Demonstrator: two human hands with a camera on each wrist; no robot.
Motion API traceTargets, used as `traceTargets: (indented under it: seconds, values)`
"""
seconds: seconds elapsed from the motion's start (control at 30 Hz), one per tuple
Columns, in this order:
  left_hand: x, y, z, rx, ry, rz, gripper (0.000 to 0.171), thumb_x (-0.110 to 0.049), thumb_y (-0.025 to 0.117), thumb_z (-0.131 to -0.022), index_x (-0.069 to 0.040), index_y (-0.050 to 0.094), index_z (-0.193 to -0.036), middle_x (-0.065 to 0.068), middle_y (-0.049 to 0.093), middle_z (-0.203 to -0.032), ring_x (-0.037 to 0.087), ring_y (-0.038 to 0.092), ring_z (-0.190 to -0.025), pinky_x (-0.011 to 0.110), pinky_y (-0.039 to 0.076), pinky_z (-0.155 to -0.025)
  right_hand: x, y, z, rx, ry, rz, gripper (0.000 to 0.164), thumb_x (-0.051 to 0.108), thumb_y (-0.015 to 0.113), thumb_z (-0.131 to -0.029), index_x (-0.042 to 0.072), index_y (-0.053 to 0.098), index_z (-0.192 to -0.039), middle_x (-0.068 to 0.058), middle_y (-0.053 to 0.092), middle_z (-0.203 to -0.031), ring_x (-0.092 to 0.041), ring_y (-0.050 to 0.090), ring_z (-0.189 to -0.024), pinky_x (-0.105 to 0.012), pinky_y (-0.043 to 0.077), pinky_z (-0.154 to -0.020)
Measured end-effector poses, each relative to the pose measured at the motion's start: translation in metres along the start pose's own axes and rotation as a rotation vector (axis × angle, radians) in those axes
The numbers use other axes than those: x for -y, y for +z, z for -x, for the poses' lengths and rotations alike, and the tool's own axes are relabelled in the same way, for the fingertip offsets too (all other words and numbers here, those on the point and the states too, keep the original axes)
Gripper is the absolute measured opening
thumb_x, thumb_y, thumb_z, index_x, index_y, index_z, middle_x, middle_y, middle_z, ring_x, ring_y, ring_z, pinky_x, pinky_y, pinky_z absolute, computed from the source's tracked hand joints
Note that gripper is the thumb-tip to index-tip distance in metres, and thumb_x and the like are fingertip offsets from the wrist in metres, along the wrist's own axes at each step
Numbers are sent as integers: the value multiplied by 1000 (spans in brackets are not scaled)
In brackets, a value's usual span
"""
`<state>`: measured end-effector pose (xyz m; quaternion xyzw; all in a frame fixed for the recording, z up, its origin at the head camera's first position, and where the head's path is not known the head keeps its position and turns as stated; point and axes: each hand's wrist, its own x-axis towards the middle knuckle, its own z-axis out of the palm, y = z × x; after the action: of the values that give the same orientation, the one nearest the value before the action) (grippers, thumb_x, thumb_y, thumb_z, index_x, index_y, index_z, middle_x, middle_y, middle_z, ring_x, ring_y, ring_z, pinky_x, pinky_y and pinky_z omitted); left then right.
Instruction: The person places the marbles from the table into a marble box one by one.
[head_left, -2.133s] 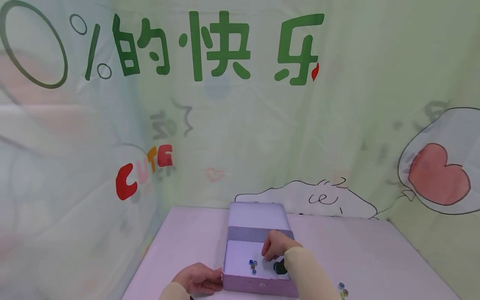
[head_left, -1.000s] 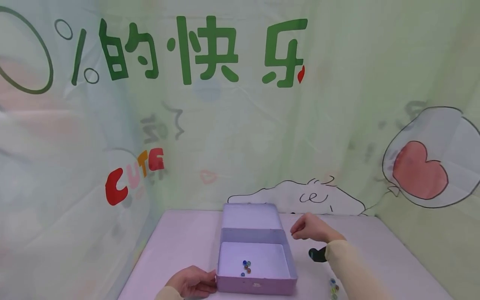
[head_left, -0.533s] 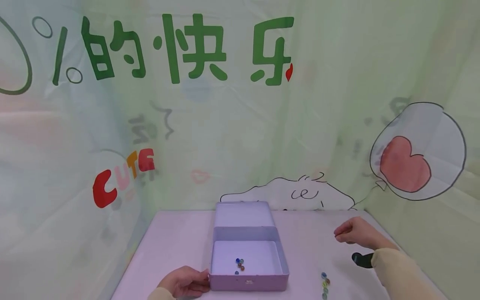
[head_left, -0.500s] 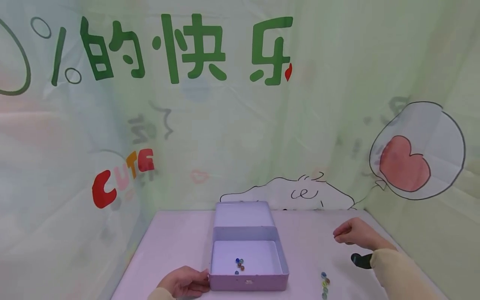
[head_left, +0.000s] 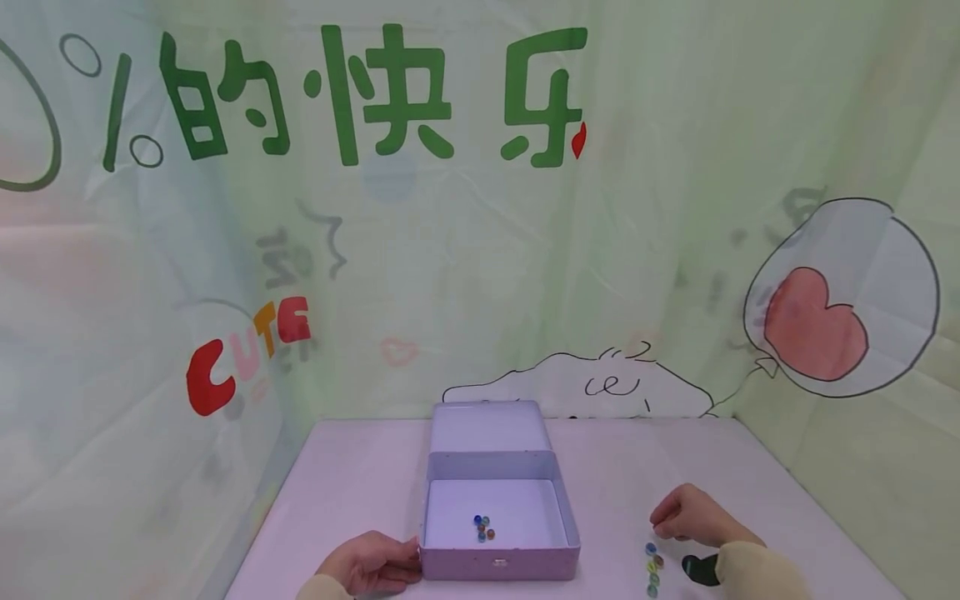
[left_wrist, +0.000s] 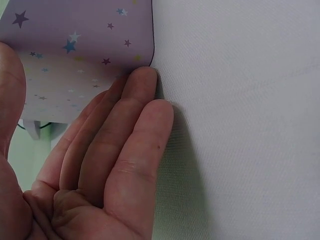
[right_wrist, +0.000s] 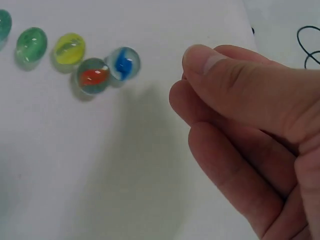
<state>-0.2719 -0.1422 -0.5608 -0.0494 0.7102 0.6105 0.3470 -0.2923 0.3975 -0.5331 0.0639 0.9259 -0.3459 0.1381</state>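
Observation:
My left hand point(head_left: 375, 560) rests at the front left corner of a lidded lilac box point(head_left: 501, 565), its fingers nearly straight. In the left wrist view, the fingertips touch the star-patterned box side point(left_wrist: 75, 50). Several glass marbles point(head_left: 482, 528) lie together inside the box. To its right, my right hand point(head_left: 696, 515) hovers just behind a row of marbles point(head_left: 652, 567) on the table. Its thumb and index fingertips meet with nothing visible between them, the other fingers curled. A clear marble with a blue swirl point(right_wrist: 124, 63) is nearest; orange-swirled point(right_wrist: 93, 76), yellow point(right_wrist: 69, 49) and green marbles point(right_wrist: 31, 45) follow.
The box lid point(head_left: 489, 427) stands open towards the back of the pale table point(head_left: 360, 475). Printed fabric curtains point(head_left: 465, 267) enclose the table at the back and sides. A dark wrist device point(head_left: 701, 570) sits at my right wrist.
My right hand has left the box, swung out to the right, then come down and nearer to the marble row. One more marble lies in the box. My left hand stays at the box corner.

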Motion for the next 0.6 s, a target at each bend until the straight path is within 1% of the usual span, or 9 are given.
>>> traceTargets:
  seconds: [0.1, 0.23, 0.37, 0.47, 0.6]
  values:
    - [-2, -1, 0, 8, -13, 8, 37, -28, 66, -102, 6, 73, -116, 17, 78, -107, 15, 76, -92, 34, 62, -87, 0, 8, -3, 14, -7, 20, 16, 4, 83, -81, 3, 76, -94, -2, 73, -87, -18, 64, -79, -36, 59, -73]
    - [-3, -2, 1, 25, -3, 9, 39, -28, 63, -104, 7, 72, -118, 19, 77, -109, 16, 76, -93, 35, 62, -89, 2, 14, -3, 18, -27, 50, 14, 4, 84, -79, 5, 76, -91, -2, 72, -85, -17, 63, -77, -35, 58, -72]
    - [-2, -1, 3, 23, 8, 6, 39, -28, 63, -103, 7, 72, -118, 20, 77, -110, 16, 75, -94, 36, 62, -89, 4, 22, -4, 21, -45, 98, 14, 2, 85, -77, 7, 75, -86, -1, 71, -81, -17, 62, -75, -35, 56, -70]
    - [-2, -1, 4, 19, 21, 1, 39, -28, 63, -103, 7, 72, -117, 20, 77, -110, 16, 75, -94, 36, 62, -89, 5, 26, -5, 28, -34, 122, 16, 3, 86, -76, 8, 75, -85, -1, 70, -81, -18, 61, -76, -35, 56, -71]
    - [-2, 0, 3, 19, 10, 3, 39, -28, 62, -104, 7, 72, -118, 20, 77, -111, 17, 75, -95, 36, 62, -89, 9, 28, -4, 48, -19, 144, 16, 5, 86, -77, 7, 75, -87, -2, 70, -81, -19, 61, -77, -38, 57, -73]
